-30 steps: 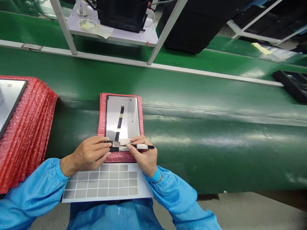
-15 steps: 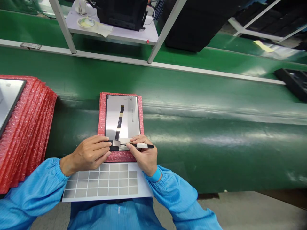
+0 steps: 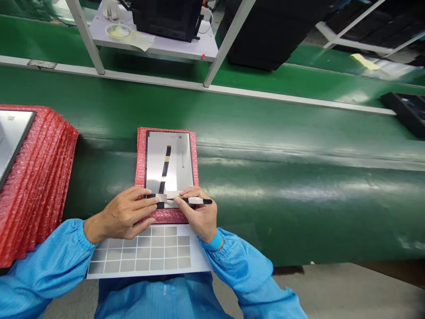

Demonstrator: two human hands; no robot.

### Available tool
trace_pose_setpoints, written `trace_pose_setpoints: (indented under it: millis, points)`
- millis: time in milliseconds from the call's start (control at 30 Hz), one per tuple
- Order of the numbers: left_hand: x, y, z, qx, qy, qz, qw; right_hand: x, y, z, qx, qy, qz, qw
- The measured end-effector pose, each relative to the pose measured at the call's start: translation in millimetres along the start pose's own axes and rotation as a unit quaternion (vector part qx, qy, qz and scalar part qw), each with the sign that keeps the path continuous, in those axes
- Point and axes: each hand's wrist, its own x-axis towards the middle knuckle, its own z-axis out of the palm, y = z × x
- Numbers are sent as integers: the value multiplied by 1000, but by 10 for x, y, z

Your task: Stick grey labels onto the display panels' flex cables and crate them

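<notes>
A display panel [image 3: 184, 170] with a silvery back lies on red bubble wrap [image 3: 141, 155]. Down its back runs a dark ribbon cable [image 3: 165, 168]. My left hand [image 3: 124, 214] rests at the panel's lower left, fingers spread, fingertips on a small grey sticker [image 3: 161, 198] over the dark strip. Pinched in my right hand [image 3: 201, 215] are black and white tweezers [image 3: 195, 201], their tip at the sticker's right edge. Below the panel, close to my body, lies a white sheet of grey stickers [image 3: 154, 253].
Red bubble-wrap sleeves [image 3: 43, 177] are stacked at the left, with another panel [image 3: 13, 133] on top. Behind the green bench [image 3: 282, 141] stand metal posts and a shelf [image 3: 166, 48] with a tape roll [image 3: 118, 31]. A black tray [image 3: 407, 113] sits far right.
My left index finger has reached slightly further right onto the sticker, and the lower fingers have shifted. The right hand and tweezers are nearly unchanged.
</notes>
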Motion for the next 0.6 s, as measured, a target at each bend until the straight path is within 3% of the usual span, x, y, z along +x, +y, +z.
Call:
trace_pose_setpoints:
  millis: [600]
  points:
    - [7,-10,39,-1,15,3,1000,-15,32,1,-19,-5,0,1000]
